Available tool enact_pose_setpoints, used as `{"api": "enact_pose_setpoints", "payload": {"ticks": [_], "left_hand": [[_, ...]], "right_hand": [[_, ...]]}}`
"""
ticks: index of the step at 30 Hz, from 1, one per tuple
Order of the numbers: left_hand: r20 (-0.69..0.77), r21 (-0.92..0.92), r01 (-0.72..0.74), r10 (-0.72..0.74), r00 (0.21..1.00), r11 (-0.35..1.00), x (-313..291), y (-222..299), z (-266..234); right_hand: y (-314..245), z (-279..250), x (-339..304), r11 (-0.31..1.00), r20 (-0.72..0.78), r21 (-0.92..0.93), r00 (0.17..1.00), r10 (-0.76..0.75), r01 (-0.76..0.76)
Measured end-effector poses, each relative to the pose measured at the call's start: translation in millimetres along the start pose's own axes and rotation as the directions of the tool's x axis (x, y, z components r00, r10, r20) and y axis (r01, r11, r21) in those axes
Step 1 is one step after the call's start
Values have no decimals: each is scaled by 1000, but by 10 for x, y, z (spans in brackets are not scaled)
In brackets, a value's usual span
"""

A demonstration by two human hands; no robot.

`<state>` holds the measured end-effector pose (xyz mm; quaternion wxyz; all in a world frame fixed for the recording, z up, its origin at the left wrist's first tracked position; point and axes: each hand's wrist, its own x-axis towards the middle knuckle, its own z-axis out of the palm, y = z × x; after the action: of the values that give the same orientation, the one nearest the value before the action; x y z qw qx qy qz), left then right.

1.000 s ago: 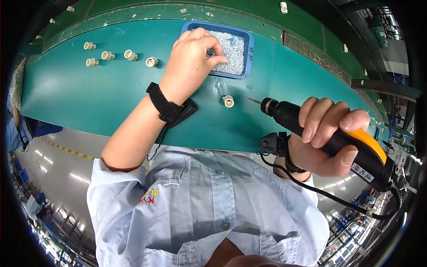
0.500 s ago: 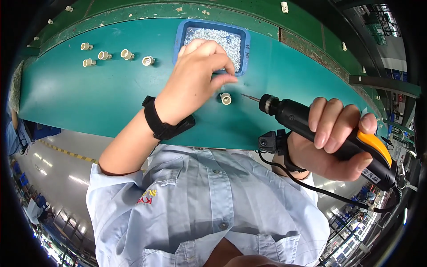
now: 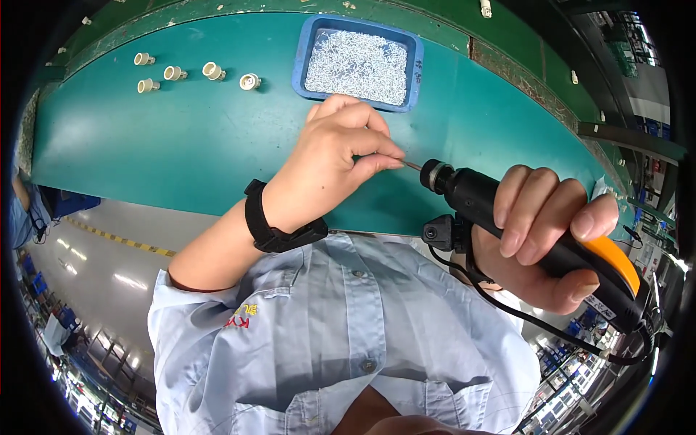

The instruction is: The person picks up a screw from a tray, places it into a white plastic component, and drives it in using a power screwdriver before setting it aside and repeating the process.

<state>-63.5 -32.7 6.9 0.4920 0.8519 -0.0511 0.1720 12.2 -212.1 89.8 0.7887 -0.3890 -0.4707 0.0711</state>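
- Head view: the green bench (image 3: 181, 145) spans the upper part, its edges bowed by the lens.
- A light-blue shirt (image 3: 319, 304), buttoned down the front, fills the lower middle, close against the near side of the bench.
- The electric screwdriver (image 3: 471, 197), black with an orange lever (image 3: 612, 261), is above the right part of the bench, tilted, its nose toward the upper left.
- The blue rectangular tray (image 3: 299, 61) sits near the far side of the bench, dark marks on its right rim.
- The right hand (image 3: 533, 225) is wrapped around the screwdriver body, fingers over the top, thumb beneath and beside the lever.
- The left hand (image 3: 333, 148) is just on the near side of the tray, thumb and forefinger pinched together at the screwdriver's front end; whether a small piece sits between them is too fine to tell.
- A black strap (image 3: 255, 217) circles the left wrist; a small black camera (image 3: 441, 232) is mounted at the right one.
- Five cream cylindrical fittings (image 3: 250, 81) lie on the bench left of the tray, apart from one another.
- The thin driver bit (image 3: 412, 165) reaches the left fingertips.
- Small silvery screws (image 3: 359, 65) are scattered thickly over the tray's floor.
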Motion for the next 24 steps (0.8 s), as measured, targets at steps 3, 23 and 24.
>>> {"api": "enact_pose_setpoints", "payload": {"ticks": [3, 23, 24], "left_hand": [[-17, 55, -20, 21, 1000, 998, -27, -32, 12], [131, -345, 336, -310, 942, 877, -67, -317, 282], [142, -351, 354, -324, 935, 867, -60, -303, 274]], "right_hand": [[51, -5, 0, 1000, -8, 15, 1000, 10, -10], [283, -101, 5, 980, -66, -143, 990, 126, -135], [289, -95, 14, 976, -57, -155, 988, 145, -152]]}}
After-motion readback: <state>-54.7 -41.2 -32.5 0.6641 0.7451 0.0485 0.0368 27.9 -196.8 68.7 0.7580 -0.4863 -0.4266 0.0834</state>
